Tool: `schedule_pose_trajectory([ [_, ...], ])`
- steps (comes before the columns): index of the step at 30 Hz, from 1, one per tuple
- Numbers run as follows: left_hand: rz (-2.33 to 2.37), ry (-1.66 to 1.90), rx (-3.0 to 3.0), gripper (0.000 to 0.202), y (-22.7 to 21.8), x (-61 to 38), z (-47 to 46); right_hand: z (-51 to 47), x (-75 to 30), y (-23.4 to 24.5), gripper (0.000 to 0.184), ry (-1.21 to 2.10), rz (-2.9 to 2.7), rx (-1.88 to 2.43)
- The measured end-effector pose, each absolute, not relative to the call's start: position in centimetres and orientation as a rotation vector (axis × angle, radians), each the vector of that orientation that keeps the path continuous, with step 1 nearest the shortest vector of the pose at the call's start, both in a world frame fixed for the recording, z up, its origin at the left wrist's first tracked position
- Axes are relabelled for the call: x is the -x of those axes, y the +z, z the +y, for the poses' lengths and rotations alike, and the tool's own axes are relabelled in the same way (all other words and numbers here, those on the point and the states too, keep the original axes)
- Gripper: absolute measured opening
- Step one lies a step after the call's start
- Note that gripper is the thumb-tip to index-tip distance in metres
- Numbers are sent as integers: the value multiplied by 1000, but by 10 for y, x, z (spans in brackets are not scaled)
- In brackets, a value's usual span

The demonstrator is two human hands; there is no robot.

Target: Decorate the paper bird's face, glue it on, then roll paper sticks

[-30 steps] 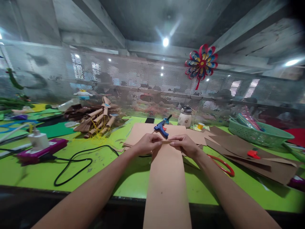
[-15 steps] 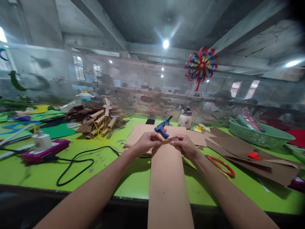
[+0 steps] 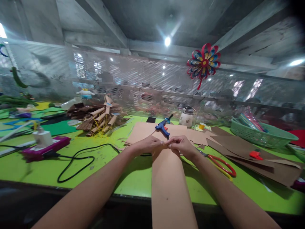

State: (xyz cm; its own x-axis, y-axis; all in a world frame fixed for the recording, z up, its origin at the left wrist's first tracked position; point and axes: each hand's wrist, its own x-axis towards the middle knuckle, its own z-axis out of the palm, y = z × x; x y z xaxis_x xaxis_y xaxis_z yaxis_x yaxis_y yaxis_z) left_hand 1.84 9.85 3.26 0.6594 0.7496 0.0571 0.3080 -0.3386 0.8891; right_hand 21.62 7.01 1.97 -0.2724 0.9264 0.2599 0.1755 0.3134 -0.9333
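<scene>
A long tan paper strip (image 3: 169, 184) runs from the table's near edge up to my hands. My left hand (image 3: 145, 144) and my right hand (image 3: 181, 145) meet at its far end, fingertips pinched together on the paper's top edge. Just beyond my hands a blue glue gun (image 3: 162, 126) lies on a stack of tan paper sheets (image 3: 143, 131). Red-handled scissors (image 3: 220, 164) lie right of my right wrist.
The bright green table (image 3: 100, 165) carries a black cable (image 3: 76, 159), a purple power strip with a white plug (image 3: 44, 144), a heap of rolled brown paper (image 3: 100, 117), a white jar (image 3: 186, 117), brown paper sheets (image 3: 257, 159) and a green basket (image 3: 259, 132). A perforated screen with a paper flower (image 3: 203, 62) stands behind.
My two hands have drawn closer together at the strip's far end; their fingertips now touch. The view has shifted slightly.
</scene>
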Motion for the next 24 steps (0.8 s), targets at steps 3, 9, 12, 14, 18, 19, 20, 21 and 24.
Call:
schedule_pose_trajectory([
  [3,792,560,-1836,38,31,-17,97,68,-216,22,21,1064,-1729,999],
  [9,698,556,-1682,27,29,-17,98,65,-214,26,18,1044,-1789,998],
  [12,768,552,-1662,28,29,-17,97,66,-214,24,22,999,-1817,1034],
  [14,799,551,-1690,29,29,-18,96,68,-215,22,24,989,-1839,1060],
  [18,815,552,-1789,28,28,-19,96,72,-219,17,20,943,-1871,1109],
  [19,813,546,-1804,28,27,-20,96,73,-220,17,20,918,-1875,1111],
  [20,805,539,-1811,29,27,-20,96,73,-220,17,20,892,-1874,1108],
  [21,793,530,-1807,29,26,-20,96,74,-221,17,21,868,-1873,1102],
  [24,741,527,-1735,27,25,-21,94,74,-222,19,20,802,-1864,1083],
])
